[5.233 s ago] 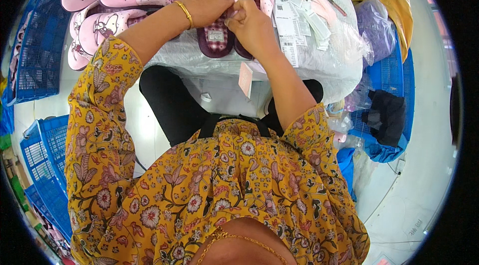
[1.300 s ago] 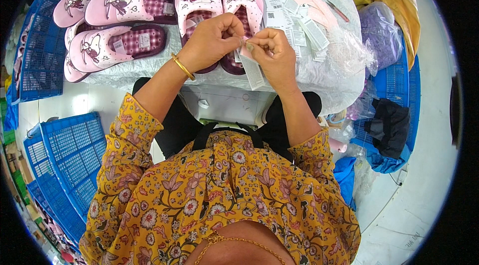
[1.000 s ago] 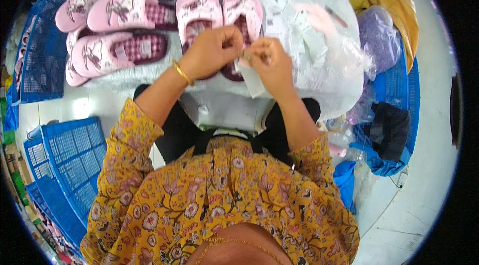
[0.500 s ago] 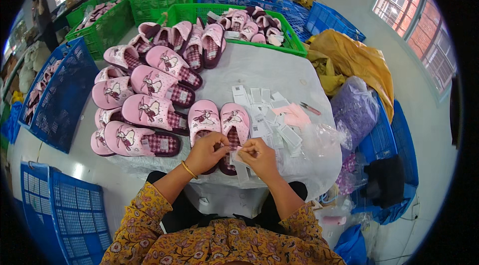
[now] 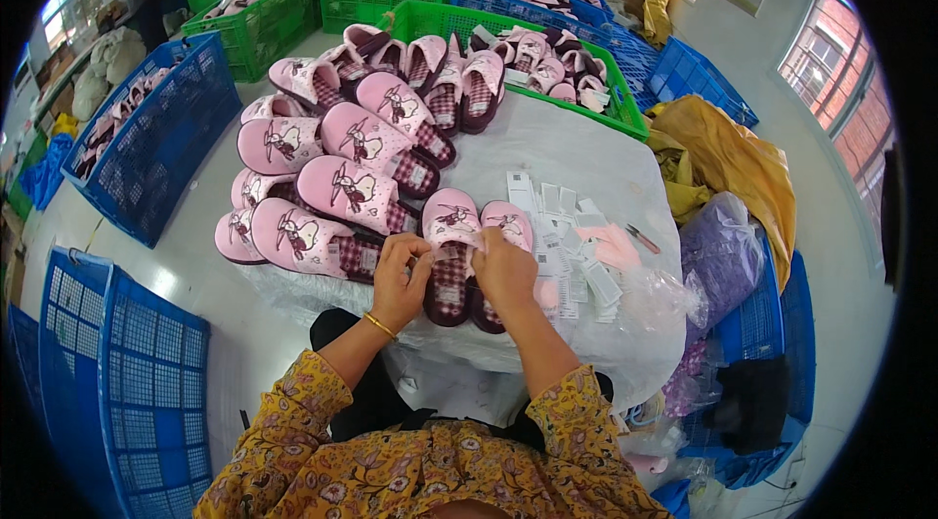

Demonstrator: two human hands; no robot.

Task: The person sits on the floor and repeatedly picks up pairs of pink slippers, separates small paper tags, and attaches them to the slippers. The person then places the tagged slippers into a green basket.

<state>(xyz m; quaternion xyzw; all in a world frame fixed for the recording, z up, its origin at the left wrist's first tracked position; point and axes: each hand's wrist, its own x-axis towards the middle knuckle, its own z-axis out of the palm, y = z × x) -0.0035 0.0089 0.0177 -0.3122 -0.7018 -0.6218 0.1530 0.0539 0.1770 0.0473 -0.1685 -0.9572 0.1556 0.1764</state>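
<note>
A pair of pink slippers with dark soles and checked insoles stands in front of me, toes pointing away: a left slipper (image 5: 449, 289) and a right slipper (image 5: 508, 216). My left hand (image 5: 401, 277) is closed at the left slipper's opening, its fingertips by a small whitish label (image 5: 447, 252). On the other side of that opening, my right hand (image 5: 506, 270) pinches the edge of the upper and covers part of the right slipper. Finished-looking pink slippers (image 5: 357, 184) lie in overlapping rows to the left, beside my left hand.
Printed white tags (image 5: 552, 236) and pink paper (image 5: 614, 250) are spread right of the pair, near a small cutting tool (image 5: 643, 238). A green crate (image 5: 625, 118) of slippers adjoins the table's far side. Blue crates (image 5: 156, 382) stand left; bagged purple material (image 5: 723, 250) lies right.
My hands have gone from the near end of the right slipper, where they held a white tag, to the left slipper's opening. The whole view has shifted, moving the table rightward in the picture.
</note>
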